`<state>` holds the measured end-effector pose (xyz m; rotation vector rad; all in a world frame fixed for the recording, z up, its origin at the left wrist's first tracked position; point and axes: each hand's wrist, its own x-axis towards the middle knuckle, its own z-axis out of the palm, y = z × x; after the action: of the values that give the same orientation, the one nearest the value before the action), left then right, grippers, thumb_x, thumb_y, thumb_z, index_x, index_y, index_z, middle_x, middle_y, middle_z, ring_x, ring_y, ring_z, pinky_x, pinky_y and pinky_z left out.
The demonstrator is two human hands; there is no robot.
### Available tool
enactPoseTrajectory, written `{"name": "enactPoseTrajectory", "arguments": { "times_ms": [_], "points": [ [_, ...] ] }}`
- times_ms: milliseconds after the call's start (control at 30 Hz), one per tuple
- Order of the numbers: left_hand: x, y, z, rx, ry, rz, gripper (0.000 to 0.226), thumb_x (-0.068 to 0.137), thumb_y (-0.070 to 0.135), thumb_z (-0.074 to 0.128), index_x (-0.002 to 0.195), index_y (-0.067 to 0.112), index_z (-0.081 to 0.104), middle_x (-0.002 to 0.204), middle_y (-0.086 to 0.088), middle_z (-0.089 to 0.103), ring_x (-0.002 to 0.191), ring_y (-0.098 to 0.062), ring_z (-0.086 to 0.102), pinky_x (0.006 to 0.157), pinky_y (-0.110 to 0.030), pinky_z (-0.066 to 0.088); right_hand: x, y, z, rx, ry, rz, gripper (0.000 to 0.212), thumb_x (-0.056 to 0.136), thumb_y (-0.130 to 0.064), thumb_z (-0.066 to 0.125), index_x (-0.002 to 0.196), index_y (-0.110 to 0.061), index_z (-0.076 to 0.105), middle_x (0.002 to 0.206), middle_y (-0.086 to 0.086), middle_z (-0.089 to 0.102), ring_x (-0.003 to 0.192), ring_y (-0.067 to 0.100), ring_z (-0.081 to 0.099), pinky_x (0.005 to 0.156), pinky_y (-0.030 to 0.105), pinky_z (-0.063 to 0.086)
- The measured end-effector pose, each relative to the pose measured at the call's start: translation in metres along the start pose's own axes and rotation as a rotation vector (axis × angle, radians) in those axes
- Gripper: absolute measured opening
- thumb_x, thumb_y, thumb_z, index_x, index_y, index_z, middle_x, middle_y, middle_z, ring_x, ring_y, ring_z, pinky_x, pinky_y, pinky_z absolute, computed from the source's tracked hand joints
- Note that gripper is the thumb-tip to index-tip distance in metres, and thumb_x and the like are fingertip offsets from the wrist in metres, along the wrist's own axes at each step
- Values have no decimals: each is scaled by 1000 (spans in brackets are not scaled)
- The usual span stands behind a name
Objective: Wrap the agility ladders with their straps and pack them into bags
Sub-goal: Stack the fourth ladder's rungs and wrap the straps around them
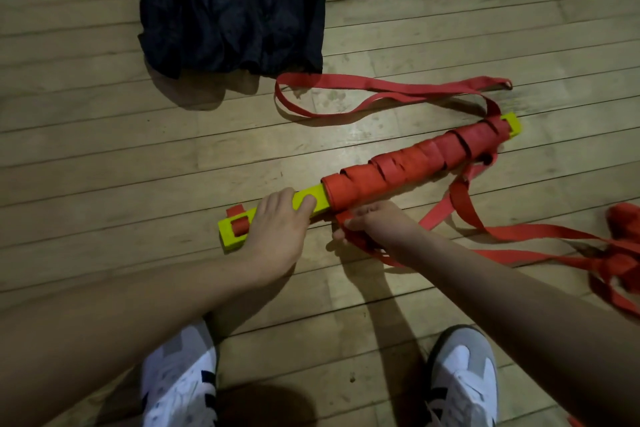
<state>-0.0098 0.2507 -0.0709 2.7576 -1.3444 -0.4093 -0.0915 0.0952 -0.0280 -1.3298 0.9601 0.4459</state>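
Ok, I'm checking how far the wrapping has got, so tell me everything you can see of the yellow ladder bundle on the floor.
The ladder bundle is a stack of flat yellow rungs, plastic by the look, lying slantwise on the wooden floor. Red webbing strap is wound in overlapping turns round its middle and far part; both yellow ends stay bare. A short red loop passes through a slot at the near end. The left hand presses the bare near part; the right hand pinches strap beside the wound part. Loose strap trails off across the floor.

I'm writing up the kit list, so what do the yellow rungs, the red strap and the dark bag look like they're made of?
Yellow rungs: probably rigid plastic, matte, with straight moulded edges and a slot.
Red strap: flat woven webbing by its look; it lies limp and twists in loops.
Dark bag: thin fabric, likely nylon or polyester, crumpled in fine creases with a faint sheen.
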Motion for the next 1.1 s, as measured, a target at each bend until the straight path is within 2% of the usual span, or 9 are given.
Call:
{"name": "enactPoseTrajectory", "arguments": {
  "times_ms": [33,167,333,567,667,767,867,1000,1100],
  "points": [
    [3,0,-5,-4,-19,-8,48,72,14,77,109,13,45,98,-16,56,82,-35,58,68,-40,49,-1,1,-1,-2,-6,2,16,91,8,49,87,8,65,68,12,67,56,16,58,54,15,50],
    [11,-1,-16,-56,-84,-67,50,95,27,54,137,16,28,120,-10,49,108,-29,51,76,-37,42,-2,1,-4,-46,-18,14,14,92,4,53,83,2,64,76,15,70,60,16,61,58,19,53],
    [18,3,-22,-10,-124,-105,45,96,26,53,132,14,30,121,-10,48,107,-27,50,70,-34,40,-1,-5,-4,-207,-20,-61,27,87,7,55,65,-6,62,73,12,70,51,4,57,54,17,45],
    [38,1,-30,12,-98,-192,52,92,24,59,133,11,31,125,-9,47,113,-27,48,79,-36,44,-6,-16,-6,-151,-73,-37,18,94,-3,54,82,5,63,71,13,67,50,8,58,49,12,45],
    [47,-2,-34,145,-36,-145,63,89,22,63,138,7,28,126,-10,47,112,-27,49,83,-35,45,-5,-23,-11,-182,-116,-31,21,95,-6,55,97,13,65,83,16,70,58,8,61,53,11,46],
    [51,-3,-35,267,-14,-118,73,87,25,66,143,4,25,124,-11,45,109,-27,50,84,-34,45,-4,-25,-13,-211,-143,-31,20,93,-7,57,100,9,66,92,15,73,70,11,65,60,14,48],
    [54,-8,-38,421,2,-43,52,91,29,60,133,6,41,117,-10,45,104,-25,49,82,-33,45,-2,-22,-9,-175,-137,-17,23,94,-11,55,105,6,67,95,13,74,79,14,67,65,16,49],
    [39,-11,-28,546,31,215,52,98,40,44,136,5,43,141,-14,34,120,-30,43,94,-35,40,0,-20,-2,-105,-101,-10,24,96,-10,52,108,7,64,92,16,73,72,12,67,59,15,49],
    [19,-7,-13,479,14,174,67,101,46,33,147,-1,27,152,-23,25,132,-36,36,107,-40,34,2,-17,-1,-87,-65,-6,22,95,-6,51,106,8,65,89,15,72,70,11,67,58,15,49]
  ]
}}
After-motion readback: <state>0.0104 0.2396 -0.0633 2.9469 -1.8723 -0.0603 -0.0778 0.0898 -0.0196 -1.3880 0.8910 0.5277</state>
